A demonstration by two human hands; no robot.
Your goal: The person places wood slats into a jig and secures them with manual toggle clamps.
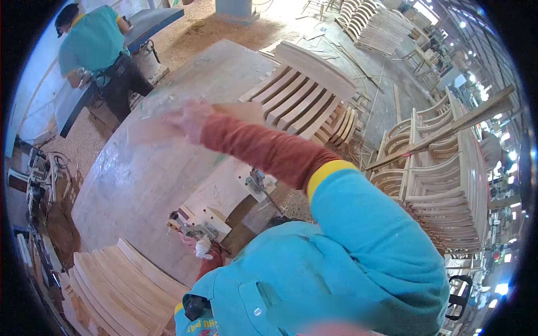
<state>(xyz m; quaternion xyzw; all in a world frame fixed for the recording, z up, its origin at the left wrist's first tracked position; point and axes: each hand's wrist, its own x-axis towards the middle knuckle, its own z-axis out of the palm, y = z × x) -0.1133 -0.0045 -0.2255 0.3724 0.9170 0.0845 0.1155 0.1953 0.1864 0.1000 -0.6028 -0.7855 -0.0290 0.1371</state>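
My right hand, blurred by motion, reaches across the table at the end of a red-brown sleeve. Its fingers are closed on a pale wooden piece, which shows as a smear on both sides of the hand. Lower down, my left hand, with white material around part of it, is at the near metal clamp of a wooden jig. Its fingers appear closed round the clamp's handle, partly hidden. A second metal clamp sits at the jig's right side.
The large grey table bears curved slats at its upper right. More curved boards are stacked at lower left. Chair frames stand at right behind a wooden bar. A co-worker bends over another bench at upper left.
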